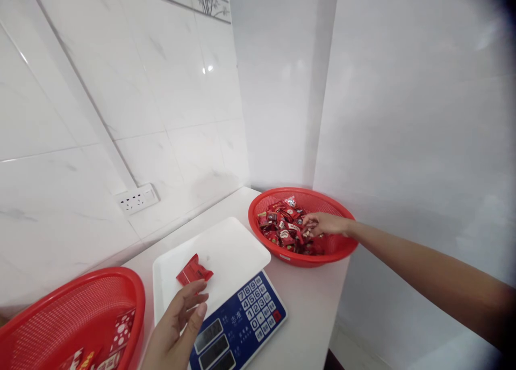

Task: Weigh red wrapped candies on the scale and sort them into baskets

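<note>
A white-topped scale (226, 251) with a blue keypad panel stands on the counter. One red wrapped packet (194, 270) lies on its white plate. Just in front of that packet, over the scale's near edge, is my left hand (179, 324), fingers apart and slightly curled, holding nothing. My right hand (320, 224) reaches into the right red basket (258, 198), its fingers bent down among several small red wrapped packets (284, 227). The fingertips are pressed in at the packets, and what they grip, if anything, is too small to make out.
Another red basket (135, 284) at the lower left holds a few red packages (121, 329). A wall socket (137, 199) sits on the tiled wall behind the white counter (298, 305). Grey-white walls close in behind and to the right of the right basket.
</note>
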Motion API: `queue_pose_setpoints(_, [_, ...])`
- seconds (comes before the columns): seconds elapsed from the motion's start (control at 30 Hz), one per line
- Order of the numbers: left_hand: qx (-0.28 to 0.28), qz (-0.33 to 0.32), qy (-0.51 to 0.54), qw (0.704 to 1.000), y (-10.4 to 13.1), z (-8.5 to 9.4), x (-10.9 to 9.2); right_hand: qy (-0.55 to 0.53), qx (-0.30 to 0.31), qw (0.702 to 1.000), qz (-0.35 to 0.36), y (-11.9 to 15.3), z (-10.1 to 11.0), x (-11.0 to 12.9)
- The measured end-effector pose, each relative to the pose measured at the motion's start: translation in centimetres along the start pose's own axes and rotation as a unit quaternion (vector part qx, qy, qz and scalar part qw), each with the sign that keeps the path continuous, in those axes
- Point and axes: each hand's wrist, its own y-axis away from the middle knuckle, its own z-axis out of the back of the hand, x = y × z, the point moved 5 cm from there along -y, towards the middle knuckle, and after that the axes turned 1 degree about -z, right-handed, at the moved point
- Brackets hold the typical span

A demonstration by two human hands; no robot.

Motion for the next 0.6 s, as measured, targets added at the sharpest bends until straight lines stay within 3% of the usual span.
queue_pose_setpoints(0.17, [0.058, 0.015, -0.009, 0.998, -0.6, 0.2, 1.1, -0.113, -0.085, 0.99, 0.004, -0.1, 1.9, 1.3])
queue_pose_setpoints(0.27, [0.08, 0.017, -0.007, 0.997, -0.8, 0.0, 1.6, -0.155, -0.098, 0.983, 0.015, -0.1, 1.5, 3.2])
queue_pose_setpoints(0.43, [0.022, -0.011, 0.017, 1.0, -0.4, -0.6, 0.9, -0.225, -0.053, 0.968, 0.099, 0.0, -2.7, 9.8])
queue_pose_setpoints(0.5, [0.025, -0.015, 0.011, 1.0, -0.2, -0.7, 0.7, -0.23, -0.012, 0.962, 0.148, 0.0, -5.2, 12.8])
queue_pose_setpoints(0.6, [0.036, -0.008, -0.003, 0.999, -0.2, -0.3, 0.4, -0.177, 0.019, 0.971, 0.161, -0.5, -8.6, 15.8])
